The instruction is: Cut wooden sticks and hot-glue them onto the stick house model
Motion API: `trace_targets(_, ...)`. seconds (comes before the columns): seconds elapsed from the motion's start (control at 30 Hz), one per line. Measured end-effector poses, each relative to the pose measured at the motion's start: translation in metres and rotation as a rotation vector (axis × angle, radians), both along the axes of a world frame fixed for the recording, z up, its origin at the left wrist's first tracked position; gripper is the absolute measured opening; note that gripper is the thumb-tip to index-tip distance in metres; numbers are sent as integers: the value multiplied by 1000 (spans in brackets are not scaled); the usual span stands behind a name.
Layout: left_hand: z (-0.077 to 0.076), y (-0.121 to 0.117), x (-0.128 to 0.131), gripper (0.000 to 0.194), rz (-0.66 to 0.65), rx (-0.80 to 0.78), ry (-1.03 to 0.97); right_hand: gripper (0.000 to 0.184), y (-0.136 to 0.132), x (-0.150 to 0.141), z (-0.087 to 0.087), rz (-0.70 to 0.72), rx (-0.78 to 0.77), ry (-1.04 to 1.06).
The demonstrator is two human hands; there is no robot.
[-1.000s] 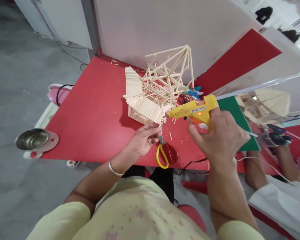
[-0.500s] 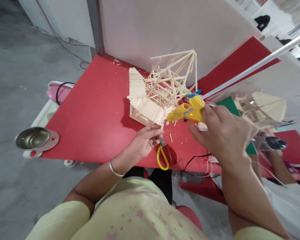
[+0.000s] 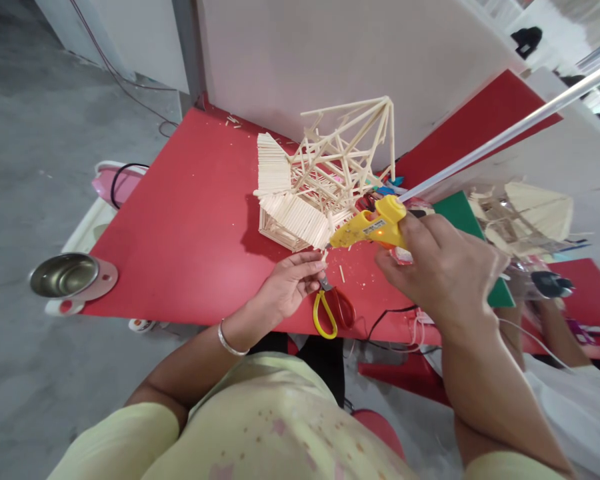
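Note:
A yellow glue gun [image 3: 380, 225] with a glowing orange light is in my right hand [image 3: 437, 270], its fingers wrapped round the handle. The nozzle points left and down, close to the fingertips of my left hand [image 3: 295, 279]. Between that thumb and forefinger I pinch a short wooden stick [image 3: 325, 255]. Just beyond stands a model of pale wooden sticks [image 3: 295, 217], with slatted panels in front and an open frame behind. Scissors [image 3: 326, 310] with yellow and red handles lie just below my left fingertips.
The model stands on a red table [image 3: 180, 233]. A metal cup [image 3: 73, 277] sits at the left corner. Stick offcuts [image 3: 233, 121] lie near the wall panel. A black cable [image 3: 387, 317] runs along the front edge. At the right, a co-worker's arm [image 3: 563, 333] is near another stick model [image 3: 530, 217].
The glue gun in my right hand has shifted slightly left and down, bringing its nozzle nearer the small stick. My left hand stays almost still.

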State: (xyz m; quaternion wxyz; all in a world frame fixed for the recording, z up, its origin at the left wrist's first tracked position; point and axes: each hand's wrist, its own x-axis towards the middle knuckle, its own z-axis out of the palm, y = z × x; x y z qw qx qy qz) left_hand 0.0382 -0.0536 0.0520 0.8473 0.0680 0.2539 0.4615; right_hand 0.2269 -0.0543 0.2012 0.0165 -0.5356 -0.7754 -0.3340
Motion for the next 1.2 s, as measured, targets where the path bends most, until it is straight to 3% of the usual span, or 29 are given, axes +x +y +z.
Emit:
trace_targets(0.77,2,5,0,29,25,31,-10,43,4,1,-1,-37,33,-2)
trace_targets(1.2,8,10,5,27,45,19,-46,46,6,4,1,63,133,-86)
